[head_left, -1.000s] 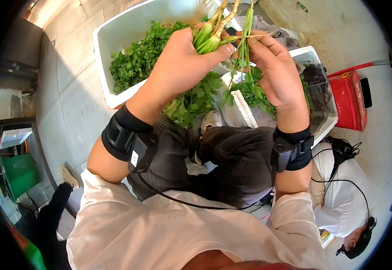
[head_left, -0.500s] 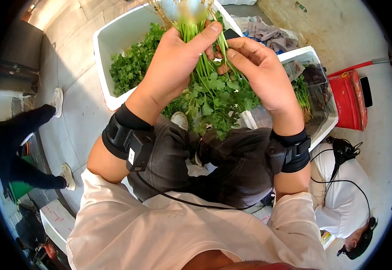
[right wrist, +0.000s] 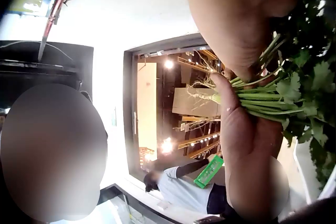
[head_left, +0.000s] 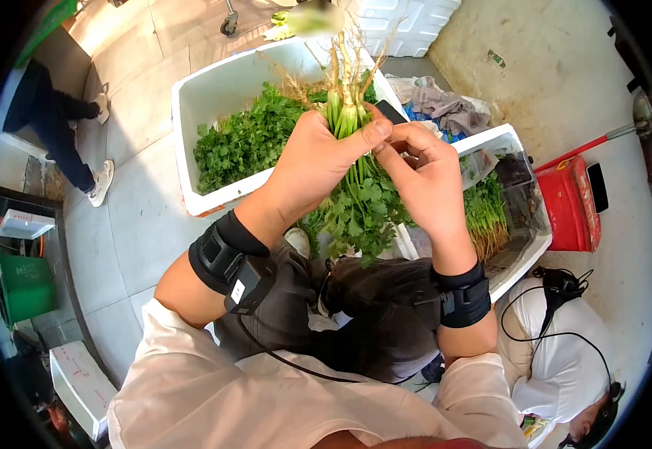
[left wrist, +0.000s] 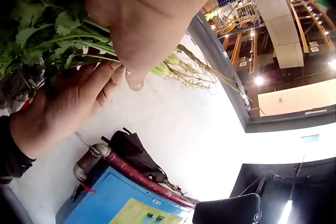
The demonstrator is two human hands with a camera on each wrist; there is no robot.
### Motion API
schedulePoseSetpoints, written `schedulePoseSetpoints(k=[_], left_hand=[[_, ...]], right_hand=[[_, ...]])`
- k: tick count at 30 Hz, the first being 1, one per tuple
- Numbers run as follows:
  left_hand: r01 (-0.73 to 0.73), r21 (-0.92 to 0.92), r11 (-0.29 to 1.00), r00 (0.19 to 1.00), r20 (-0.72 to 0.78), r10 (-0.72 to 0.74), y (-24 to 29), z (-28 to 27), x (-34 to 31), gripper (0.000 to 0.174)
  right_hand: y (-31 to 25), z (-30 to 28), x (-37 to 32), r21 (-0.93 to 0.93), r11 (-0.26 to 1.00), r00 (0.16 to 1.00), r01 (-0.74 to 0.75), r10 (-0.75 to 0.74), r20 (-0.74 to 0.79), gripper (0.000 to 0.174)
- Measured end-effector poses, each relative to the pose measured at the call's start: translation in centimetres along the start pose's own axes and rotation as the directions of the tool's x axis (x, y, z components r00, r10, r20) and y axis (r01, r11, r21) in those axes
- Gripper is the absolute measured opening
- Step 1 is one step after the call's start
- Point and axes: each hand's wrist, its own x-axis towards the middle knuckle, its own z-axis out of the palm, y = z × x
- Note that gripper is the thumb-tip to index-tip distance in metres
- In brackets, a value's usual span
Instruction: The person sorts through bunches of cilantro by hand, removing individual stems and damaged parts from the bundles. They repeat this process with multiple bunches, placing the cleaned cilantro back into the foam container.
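Note:
A bunch of leafy green herbs (head_left: 363, 202) with pale roots pointing away from the body is gripped around its stems by my left hand (head_left: 315, 161). Beside it my right hand (head_left: 427, 176) has its thumb and fingers pinched at the stems, close to the left thumb tip. In the left wrist view the left hand (left wrist: 147, 14) wraps the stems, and the right hand (left wrist: 65, 106) touches them from below. The right wrist view has the right hand (right wrist: 247, 19) at the stems (right wrist: 262, 98), against the left hand (right wrist: 247, 145).
A white foam box (head_left: 184, 142) behind the hands holds more herbs (head_left: 244, 142). At the right, another white box (head_left: 532, 251) holds rooted greens (head_left: 487, 213), beside a red dustpan (head_left: 569, 209). A person in white (head_left: 565, 352) is at lower right; someone walks at left.
The right hand came in from the right to the bunch beside the left hand. The head view has shifted, and the walker at the left has moved farther up in it.

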Motion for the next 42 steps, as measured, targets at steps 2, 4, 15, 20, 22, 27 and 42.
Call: schedulePoseSetpoints(k=[2,4,15,20,22,27,42], left_hand=[[-0.017,-0.004,1.0,1.0,-0.012,0.017,0.0,0.2,-0.1,0.023],[-0.028,-0.036,0.999,0.999,-0.02,0.027,0.2,0.3,-0.1,0.022],[-0.012,-0.227,0.974,0.983,-0.179,-0.029,0.3,1.7,0.2,0.023],[0.049,-0.271,0.961,0.997,-0.047,-0.064,-0.7,1.1,0.9,0.037],[0.051,-0.392,0.918,0.997,-0.026,-0.066,-0.7,1.4,1.0,0.038],[0.074,-0.31,0.948,0.989,-0.099,-0.109,-0.9,1.9,0.5,0.039],[0.105,0.007,0.994,0.993,0.057,-0.105,-0.9,-1.2,1.0,0.052]], right_hand=[[-0.4,0.2,0.0,-0.027,1.0,1.0,0.013,-0.014,-0.004,0.015],[-0.8,0.5,-0.2,-0.079,0.996,0.999,0.031,-0.032,-0.011,0.018],[0.0,2.0,-0.4,-0.336,0.888,0.949,0.313,-0.305,0.078,0.036],[-0.6,1.8,-0.3,-0.121,0.985,0.992,-0.126,0.124,-0.023,0.03],[-0.8,1.2,0.0,-0.127,0.973,0.979,-0.192,0.198,0.038,0.027],[0.4,1.9,-0.2,-0.185,0.982,0.997,0.045,-0.033,0.069,0.027],[0.6,0.6,0.2,0.117,0.981,0.961,-0.155,0.122,0.247,0.021]])
